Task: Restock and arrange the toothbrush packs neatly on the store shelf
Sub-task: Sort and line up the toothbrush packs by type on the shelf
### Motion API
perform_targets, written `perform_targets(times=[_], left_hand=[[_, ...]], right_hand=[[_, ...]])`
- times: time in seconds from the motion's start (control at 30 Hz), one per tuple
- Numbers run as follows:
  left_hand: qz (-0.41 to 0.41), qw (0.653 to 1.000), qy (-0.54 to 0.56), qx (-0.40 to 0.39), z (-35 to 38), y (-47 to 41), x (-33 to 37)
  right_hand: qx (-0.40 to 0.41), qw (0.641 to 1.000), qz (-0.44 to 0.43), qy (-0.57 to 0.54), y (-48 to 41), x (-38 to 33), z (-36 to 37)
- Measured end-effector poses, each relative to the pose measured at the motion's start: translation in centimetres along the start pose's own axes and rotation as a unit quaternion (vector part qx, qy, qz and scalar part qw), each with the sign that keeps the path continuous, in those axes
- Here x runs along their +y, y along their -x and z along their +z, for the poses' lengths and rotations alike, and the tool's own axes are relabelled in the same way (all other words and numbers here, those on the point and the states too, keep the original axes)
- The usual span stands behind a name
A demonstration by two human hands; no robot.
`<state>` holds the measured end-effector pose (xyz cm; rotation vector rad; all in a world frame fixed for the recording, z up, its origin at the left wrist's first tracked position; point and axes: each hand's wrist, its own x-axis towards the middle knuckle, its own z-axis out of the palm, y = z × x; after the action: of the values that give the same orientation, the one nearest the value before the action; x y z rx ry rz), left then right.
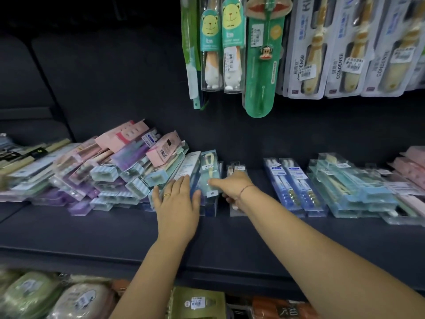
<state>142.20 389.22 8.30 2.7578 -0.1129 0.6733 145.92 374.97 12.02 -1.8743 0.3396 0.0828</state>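
- Left hand (177, 201) spread flat on a white pack (190, 164), just left of the teal toothbrush pack (208, 166).
- Right hand (233, 186) thumb touches that pack, which lies front-to-back; curled fingers' grip unclear.

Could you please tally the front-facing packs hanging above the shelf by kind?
Teal lion packs: 2
Green monkey pack: 1
Slim green-and-white pack: 1
Grey CONDENSE packs: 3 (another may be cut off at the right edge)
Total: 7
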Motion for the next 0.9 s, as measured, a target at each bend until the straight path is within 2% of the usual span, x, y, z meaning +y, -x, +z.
perform_targets(times=[0.1,0.17,0.27,0.33,0.4,0.47,0.5,0.57,0.67,0.77,0.83,0.9], left_hand=[[-0.012,0.999,0.034,-0.011,-0.5,0.0,0.2],[-0.008,0.997,0.079,-0.014,-1.0,-0.1,0.6],[0.065,0.988,0.137,-0.017,-2.2,-0.4,2.4],[0.128,0.976,0.162,-0.074,-3.0,-0.2,4.4],[0.147,0.943,0.217,-0.204,-3.6,0.7,6.7],[0.129,0.869,0.333,-0.341,-3.5,2.4,9.1],[0.105,0.835,0.389,-0.375,-3.3,3.3,10.1],[0.040,0.799,0.468,-0.375,-2.6,4.6,12.1],[-0.065,0.758,0.549,-0.346,-1.9,5.9,14.5],[-0.132,0.730,0.585,-0.328,-1.7,6.3,17.2],[-0.151,0.719,0.597,-0.322,-1.8,6.4,19.6],[-0.142,0.724,0.598,-0.314,-1.8,6.5,22.3]], right_hand=[[0.020,0.998,-0.005,-0.055,1.4,0.9,-2.3],[0.072,0.992,-0.067,-0.074,2.9,1.6,-4.4],[0.134,0.969,-0.163,-0.127,6.0,2.5,-8.6],[0.128,0.963,-0.183,-0.152,8.2,2.9,-11.2],[0.100,0.967,-0.152,-0.178,9.7,3.4,-12.8],[0.102,0.962,-0.146,-0.208,10.4,3.9,-13.7],[0.113,0.959,-0.151,-0.212,10.7,4.3,-14.1],[0.113,0.958,-0.139,-0.221,11.3,5.4,-14.9],[0.035,0.980,-0.080,-0.179,13.5,7.7,-15.5],[-0.035,0.982,-0.041,-0.179,16.2,9.3,-15.5],[-0.013,0.980,-0.053,-0.193,16.9,9.7,-16.1],[0.041,0.977,-0.078,-0.197,16.7,10.1,-17.4]])
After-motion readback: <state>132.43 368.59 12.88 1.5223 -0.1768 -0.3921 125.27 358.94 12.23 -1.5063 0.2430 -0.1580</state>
